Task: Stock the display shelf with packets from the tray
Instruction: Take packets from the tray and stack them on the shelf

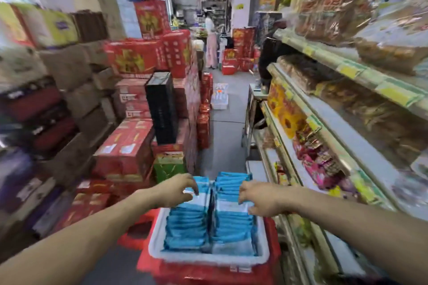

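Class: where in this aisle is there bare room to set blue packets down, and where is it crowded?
Bare: the pale strip of shelf board between the brown packets and the front rail; the aisle floor beside the red boxes. Crowded: the tier of pink packets, and the tray, packed with blue packets.

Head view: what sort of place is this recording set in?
Most likely a small grocery shop, in a narrow aisle. On the right stand shelves with yellow price tags and bagged snacks; on the left, stacked red cartons. In front, a white tray holds blue packets.
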{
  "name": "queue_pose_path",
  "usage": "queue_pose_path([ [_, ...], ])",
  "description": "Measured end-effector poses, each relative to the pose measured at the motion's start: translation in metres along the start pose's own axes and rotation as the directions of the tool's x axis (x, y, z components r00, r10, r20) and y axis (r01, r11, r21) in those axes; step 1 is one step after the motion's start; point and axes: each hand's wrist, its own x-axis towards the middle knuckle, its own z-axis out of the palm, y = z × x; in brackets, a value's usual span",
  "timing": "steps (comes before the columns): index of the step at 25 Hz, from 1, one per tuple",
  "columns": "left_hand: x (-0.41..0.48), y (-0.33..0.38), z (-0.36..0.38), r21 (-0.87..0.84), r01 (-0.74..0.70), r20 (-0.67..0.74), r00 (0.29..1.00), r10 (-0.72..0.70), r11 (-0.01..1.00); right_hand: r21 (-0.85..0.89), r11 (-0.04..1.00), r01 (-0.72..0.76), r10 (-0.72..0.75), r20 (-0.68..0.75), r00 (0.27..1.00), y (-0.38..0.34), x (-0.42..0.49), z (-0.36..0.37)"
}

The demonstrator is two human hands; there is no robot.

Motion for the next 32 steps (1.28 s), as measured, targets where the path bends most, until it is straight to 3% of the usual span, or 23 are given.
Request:
queue_pose_path([
  [7, 0.004, -0.048, 0.048, 0.231, 0.01, -0.012, 1.0, -0.007, 0.973, 0.081, 0.996, -0.035, 0.048, -0.166, 0.985, -0.019, 0.033, 0.043],
  [12, 0.012, -0.056, 0.053, 0.283, -0.05, -0.013, 0.998, 0.056, 0.958, 0.157, 0.985, -0.07, 0.118, -0.321, 0.94, -0.024, 0.043, 0.065],
  [17, 0.021, -0.061, 0.046, 0.347, -0.08, -0.03, 0.995, 0.096, 0.934, 0.207, 0.969, -0.137, 0.203, -0.342, 0.917, -0.019, 0.049, 0.073],
  [20, 0.025, -0.063, 0.038, 0.37, -0.137, -0.029, 0.987, 0.158, 0.919, 0.176, 0.977, -0.123, 0.161, -0.222, 0.962, -0.02, 0.044, 0.073],
  [26, 0.031, -0.069, 0.025, 0.181, -0.351, 0.113, 0.935, 0.335, 0.919, 0.075, 0.995, -0.072, 0.089, -0.257, 0.962, -0.027, 0.043, 0.081],
  [29, 0.037, -0.064, -0.001, 0.048, -0.338, 0.065, 0.94, 0.335, 0.94, 0.103, 0.993, -0.064, 0.089, -0.266, 0.96, -0.016, 0.036, 0.055],
  [32, 0.054, -0.038, -0.074, -0.06, -0.373, -0.012, 0.928, 0.373, 0.926, 0.248, 0.967, -0.063, 0.136, -0.289, 0.948, 0.012, 0.006, -0.017],
])
